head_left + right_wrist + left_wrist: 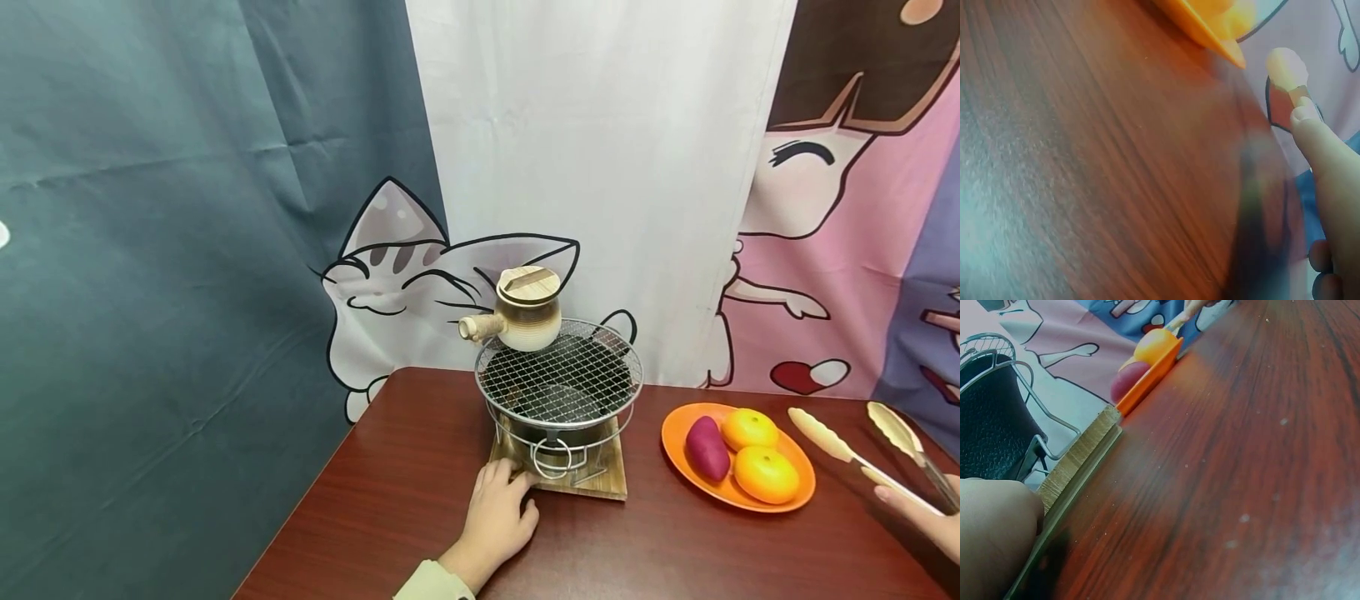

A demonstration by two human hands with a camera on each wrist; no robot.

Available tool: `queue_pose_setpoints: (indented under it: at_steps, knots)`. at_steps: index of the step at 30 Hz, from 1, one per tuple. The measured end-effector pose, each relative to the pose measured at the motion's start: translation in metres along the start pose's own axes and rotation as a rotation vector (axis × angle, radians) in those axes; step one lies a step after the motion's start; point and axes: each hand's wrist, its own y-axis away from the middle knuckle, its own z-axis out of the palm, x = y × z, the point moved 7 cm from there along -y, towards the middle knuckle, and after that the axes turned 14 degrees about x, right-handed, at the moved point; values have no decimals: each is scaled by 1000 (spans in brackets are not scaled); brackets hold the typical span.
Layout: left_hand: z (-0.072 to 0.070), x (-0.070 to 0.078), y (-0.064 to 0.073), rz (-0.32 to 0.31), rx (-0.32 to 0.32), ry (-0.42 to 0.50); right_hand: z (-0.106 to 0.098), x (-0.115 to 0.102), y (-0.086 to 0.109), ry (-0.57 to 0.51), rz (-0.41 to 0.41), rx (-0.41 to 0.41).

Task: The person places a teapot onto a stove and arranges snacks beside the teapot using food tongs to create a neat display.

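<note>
My left hand (495,517) rests at the front left corner of the wooden board (611,479), its fingers touching the board's edge. On that board stands a black grill stove (991,425) under a round wire grate (570,383). A small clay teapot (528,325) with a wooden lid and side handle sits at the back left of the grate. At the right edge my right hand (926,512) holds a pair of tongs (888,475) with their cream tips spread apart. The tips are beside the orange plate (675,462), which bears a purple sweet potato (707,450) and two oranges (765,475).
The dark red wooden table (375,500) extends around the stove and plate. A cartoon-printed curtain (600,167) hangs right behind the table's back edge. The grate's metal ring handle (551,460) hangs at the front.
</note>
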Motion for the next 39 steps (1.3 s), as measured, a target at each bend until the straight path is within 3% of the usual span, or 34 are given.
queue_pose_setpoints:
  at_steps: [5,11,15,25,29,33,39]
  knots:
    - [0,1,0,0,-2,1,4,9,-6,-90,-123,-19]
    - [0,0,0,-2,1,1,11,26,-11,-103,-128,-74]
    - [1,0,1,-2,-1,-1,10,27,-12,-102,-167,-61]
    - [1,2,1,7,8,1,4,-7,-5,-176,-252,-181]
    - [1,1,1,6,5,0,-2,-22,-1,-125,-324,-188]
    - [2,0,1,2,0,2,-5,-31,3,-54,-342,-190]
    - [1,0,1,1,-1,2,-9,-46,13,-114,-349,-209]
